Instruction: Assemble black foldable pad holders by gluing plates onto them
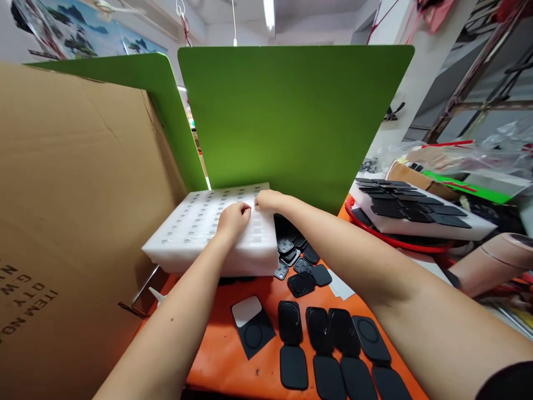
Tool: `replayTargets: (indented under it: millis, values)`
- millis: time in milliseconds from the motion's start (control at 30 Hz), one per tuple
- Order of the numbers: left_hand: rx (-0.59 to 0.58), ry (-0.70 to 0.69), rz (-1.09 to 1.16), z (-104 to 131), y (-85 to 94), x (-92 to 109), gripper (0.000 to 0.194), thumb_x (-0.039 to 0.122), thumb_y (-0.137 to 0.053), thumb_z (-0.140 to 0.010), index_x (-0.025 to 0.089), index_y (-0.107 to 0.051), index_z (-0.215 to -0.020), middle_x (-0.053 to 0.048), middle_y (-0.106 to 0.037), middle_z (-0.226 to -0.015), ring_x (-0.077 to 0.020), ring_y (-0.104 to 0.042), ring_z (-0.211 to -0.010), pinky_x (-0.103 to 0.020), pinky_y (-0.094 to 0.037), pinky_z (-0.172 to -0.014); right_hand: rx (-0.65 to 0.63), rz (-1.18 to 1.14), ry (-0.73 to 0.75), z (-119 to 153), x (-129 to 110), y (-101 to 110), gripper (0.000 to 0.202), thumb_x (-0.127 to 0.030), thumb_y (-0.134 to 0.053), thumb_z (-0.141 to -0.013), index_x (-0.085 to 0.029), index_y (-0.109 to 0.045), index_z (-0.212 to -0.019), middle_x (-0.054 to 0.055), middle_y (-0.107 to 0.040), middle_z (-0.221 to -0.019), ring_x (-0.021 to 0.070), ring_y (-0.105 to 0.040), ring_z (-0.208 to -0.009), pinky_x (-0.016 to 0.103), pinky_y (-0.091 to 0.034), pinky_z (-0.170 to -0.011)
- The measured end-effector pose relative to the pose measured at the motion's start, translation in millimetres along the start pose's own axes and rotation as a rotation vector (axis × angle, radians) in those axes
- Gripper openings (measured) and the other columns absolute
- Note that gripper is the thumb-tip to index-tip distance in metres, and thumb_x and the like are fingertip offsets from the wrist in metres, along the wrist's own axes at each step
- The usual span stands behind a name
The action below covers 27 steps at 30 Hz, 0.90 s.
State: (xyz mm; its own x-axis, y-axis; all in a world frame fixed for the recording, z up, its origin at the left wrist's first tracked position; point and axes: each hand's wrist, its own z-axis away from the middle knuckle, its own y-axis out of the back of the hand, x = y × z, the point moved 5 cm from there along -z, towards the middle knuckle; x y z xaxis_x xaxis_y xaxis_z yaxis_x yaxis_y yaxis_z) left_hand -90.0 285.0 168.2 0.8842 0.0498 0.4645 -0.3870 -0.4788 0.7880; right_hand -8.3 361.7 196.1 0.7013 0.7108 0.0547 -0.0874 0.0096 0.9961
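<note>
A white foam block (pixel 250 258) with rows of slots lies at the middle, small metallic-looking pieces showing in many of them. My left hand (pixel 234 222) rests over its top with the fingers curled closed. Just beyond it, at the block's right far side, my right hand (pixel 268 201) is also closed, thumb and fingers pinched together. Whatever either hand grips is too small or hidden to make out. The two hands are close to each other but apart.
Black folding pads (pixel 293 366) lie opened on the orange table (pixel 225 355), by a dark card (pixel 254 336). Black square parts (pixel 287 253) pile right of the foam. A cardboard box (pixel 75 183) stands left, green panels (pixel 291 111) behind, and a pink bottle (pixel 487 264) right.
</note>
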Motion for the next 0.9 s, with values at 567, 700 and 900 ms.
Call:
replayTargets:
  millis: [567, 700, 900]
  values:
    - [0.017, 0.040, -0.087, -42, -12.2, -10, 0.032, 0.025, -0.040, -0.085, 0.022, -0.060, -0.110, -0.008, -0.068, -0.100, -0.0231, -0.062, -0.089, -0.032, -0.047, -0.075, 0.299, -0.064, 0.024, -3, 9, 19, 0.019, -0.017, -0.051, -0.083, -0.011, -0.068, -0.089, 0.014, -0.068, -0.098, 0.0225, -0.061, -0.092, 0.027, -0.042, -0.077]
    - [-0.079, -0.008, -0.121, -51, -15.3, -6, 0.023, 0.035, -0.051, -0.080, 0.028, -0.068, -0.094, -0.006, -0.065, -0.094, -0.0236, -0.062, -0.082, -0.033, -0.047, -0.073, 0.446, -0.137, -0.119, 25, 63, 33, 0.035, -0.026, -0.034, -0.092, -0.010, -0.063, -0.101, 0.014, -0.066, -0.100, 0.0210, -0.060, -0.089, 0.029, -0.042, -0.074]
    - [-0.093, -0.098, -0.119, -56, -27.0, -1, 0.023, 0.034, -0.050, -0.080, 0.026, -0.068, -0.092, -0.008, -0.058, -0.103, -0.0263, -0.058, -0.089, -0.037, -0.044, -0.079, 0.354, -0.700, -0.077, 112, 82, -19, 0.031, -0.034, -0.046, -0.086, -0.012, -0.065, -0.075, -0.001, -0.059, -0.057, 0.0099, -0.052, -0.051, 0.021, -0.037, -0.053]
